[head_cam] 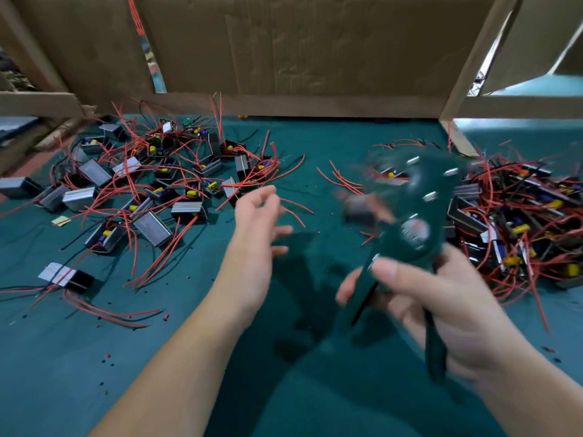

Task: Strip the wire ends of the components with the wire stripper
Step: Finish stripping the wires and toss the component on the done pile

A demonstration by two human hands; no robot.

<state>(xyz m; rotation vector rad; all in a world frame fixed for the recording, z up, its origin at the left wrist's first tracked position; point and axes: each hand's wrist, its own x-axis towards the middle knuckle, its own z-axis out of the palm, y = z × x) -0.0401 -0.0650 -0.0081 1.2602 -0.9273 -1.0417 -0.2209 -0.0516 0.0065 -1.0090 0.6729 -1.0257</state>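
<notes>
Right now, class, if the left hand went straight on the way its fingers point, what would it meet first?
Probably the loose red wire lying on the green mat just beyond the left hand; the hand's height above it is unclear.

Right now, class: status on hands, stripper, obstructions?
Left hand open, empty. Right hand grips stripper, blurred. Left pile, right pile of components flank hands; no obstruction.
</notes>
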